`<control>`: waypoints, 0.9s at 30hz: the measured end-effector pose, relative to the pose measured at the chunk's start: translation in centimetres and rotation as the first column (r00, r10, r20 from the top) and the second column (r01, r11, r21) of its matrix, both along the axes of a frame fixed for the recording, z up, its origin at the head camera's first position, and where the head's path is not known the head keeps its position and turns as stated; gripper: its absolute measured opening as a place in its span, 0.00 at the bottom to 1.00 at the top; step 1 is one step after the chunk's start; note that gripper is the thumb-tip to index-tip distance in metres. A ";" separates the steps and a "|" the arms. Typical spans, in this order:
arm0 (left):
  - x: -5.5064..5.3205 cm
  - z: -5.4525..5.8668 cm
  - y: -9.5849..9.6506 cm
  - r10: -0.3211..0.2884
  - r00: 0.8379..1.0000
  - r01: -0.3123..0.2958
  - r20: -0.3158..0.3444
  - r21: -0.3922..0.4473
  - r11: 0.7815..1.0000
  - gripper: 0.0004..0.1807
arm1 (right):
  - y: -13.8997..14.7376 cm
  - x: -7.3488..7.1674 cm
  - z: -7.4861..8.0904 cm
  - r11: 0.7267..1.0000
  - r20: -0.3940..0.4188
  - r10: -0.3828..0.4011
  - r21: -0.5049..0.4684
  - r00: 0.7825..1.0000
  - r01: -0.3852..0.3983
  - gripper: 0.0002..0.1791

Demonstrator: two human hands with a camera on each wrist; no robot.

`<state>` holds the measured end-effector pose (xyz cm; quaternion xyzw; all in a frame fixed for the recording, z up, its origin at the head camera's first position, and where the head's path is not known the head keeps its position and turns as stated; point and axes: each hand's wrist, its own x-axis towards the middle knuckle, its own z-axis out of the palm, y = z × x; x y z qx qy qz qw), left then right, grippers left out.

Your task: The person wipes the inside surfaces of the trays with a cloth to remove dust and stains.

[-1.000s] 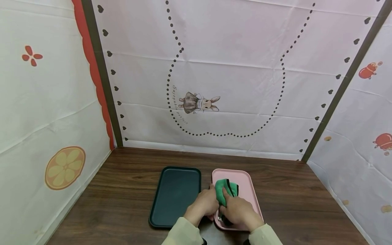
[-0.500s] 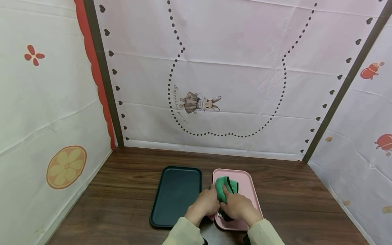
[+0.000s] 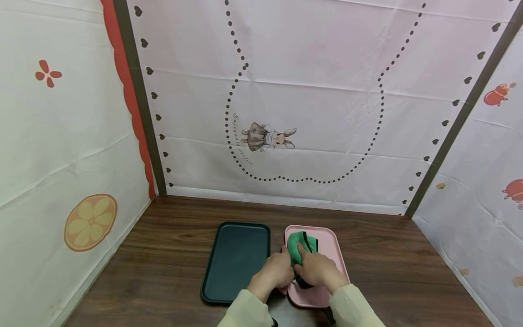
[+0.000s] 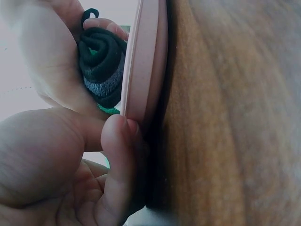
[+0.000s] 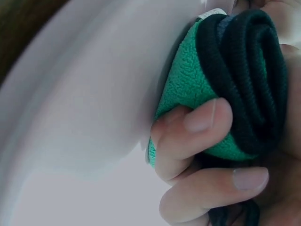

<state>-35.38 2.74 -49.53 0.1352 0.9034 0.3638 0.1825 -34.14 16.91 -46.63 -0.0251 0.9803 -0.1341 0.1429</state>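
Observation:
A green towel with dark edging (image 3: 296, 244) lies partly rolled on the pink tray (image 3: 333, 263). My right hand (image 3: 320, 271) grips the roll, its index finger pointing forward along the top; in the right wrist view two curled fingertips rest against the rolled towel (image 5: 188, 70), whose dark spiral end shows. At the tray's left side, my left hand (image 3: 275, 271) holds the rim. In the left wrist view, fingertips (image 4: 115, 139) of that hand touch the edge of the pink tray (image 4: 143, 61). The towel's far underside is hidden.
A dark green tray (image 3: 237, 263) lies to the left, close beside the left hand. Both trays stand on a brown wooden table (image 3: 163, 259). Printed white cloth walls (image 3: 306, 113) enclose the table at the back and both sides.
My right hand and the rolled towel have shifted slightly forward, away from the tray's near end. The left hand has stayed at the pink tray's left rim.

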 end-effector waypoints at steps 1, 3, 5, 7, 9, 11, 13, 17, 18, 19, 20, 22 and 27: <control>0.0 0.0 0.0 0.002 1.000 -0.002 0.000 0.004 1.000 0.40 | 0.0 -0.1 0.0 1.000 0.005 -0.002 0.001 1.000 0.002 0.40; 0.0 0.0 0.0 0.003 1.000 -0.003 -0.004 0.005 1.000 0.41 | 0.0 -0.2 0.1 1.000 0.015 -0.006 0.002 1.000 0.006 0.40; 0.0 -0.1 0.1 0.005 1.000 -0.005 -0.008 0.015 1.000 0.40 | 0.0 -0.3 0.1 1.000 0.016 -0.007 0.004 1.000 0.007 0.40; 0.1 -0.1 0.1 0.005 1.000 -0.005 -0.012 0.022 1.000 0.40 | 0.0 -0.4 0.2 1.000 0.018 -0.009 0.002 1.000 0.009 0.40; 0.1 0.0 0.0 0.005 1.000 -0.004 -0.017 0.026 1.000 0.40 | 0.0 -0.6 0.2 1.000 0.019 -0.011 0.001 1.000 0.011 0.40; 0.1 0.0 0.0 0.003 1.000 -0.003 -0.020 0.025 1.000 0.39 | 0.0 -0.7 0.2 1.000 0.021 -0.013 0.001 1.000 0.013 0.40; 0.1 0.1 0.0 0.001 1.000 -0.001 -0.021 0.018 1.000 0.39 | 0.0 -0.9 0.2 1.000 0.026 -0.014 0.000 1.000 0.014 0.41; 0.1 0.1 -0.1 -0.004 1.000 0.004 -0.016 0.019 1.000 0.40 | 0.0 -1.1 0.2 1.000 0.033 -0.013 -0.002 0.999 0.013 0.41; 0.1 0.1 -0.1 -0.005 1.000 0.005 -0.015 0.019 1.000 0.40 | 0.1 -1.2 0.2 1.000 0.034 -0.014 -0.001 0.999 0.014 0.41; 0.1 0.1 -0.1 -0.005 1.000 0.005 -0.013 0.020 1.000 0.40 | 0.1 -1.3 0.3 1.000 0.036 -0.015 0.001 0.999 0.015 0.41; 0.1 0.1 -0.1 -0.005 1.000 0.005 -0.013 0.019 1.000 0.40 | 0.1 -1.4 0.3 1.000 0.038 -0.016 0.002 0.999 0.016 0.40; 0.1 0.1 -0.1 -0.006 1.000 0.006 -0.011 0.018 1.000 0.40 | 0.0 -1.5 0.3 1.000 0.038 -0.020 0.006 0.999 0.019 0.40; -0.1 0.0 -0.1 -0.011 1.000 0.011 0.003 0.025 1.000 0.41 | 0.0 -1.8 0.3 1.000 0.040 -0.030 0.010 0.999 0.029 0.40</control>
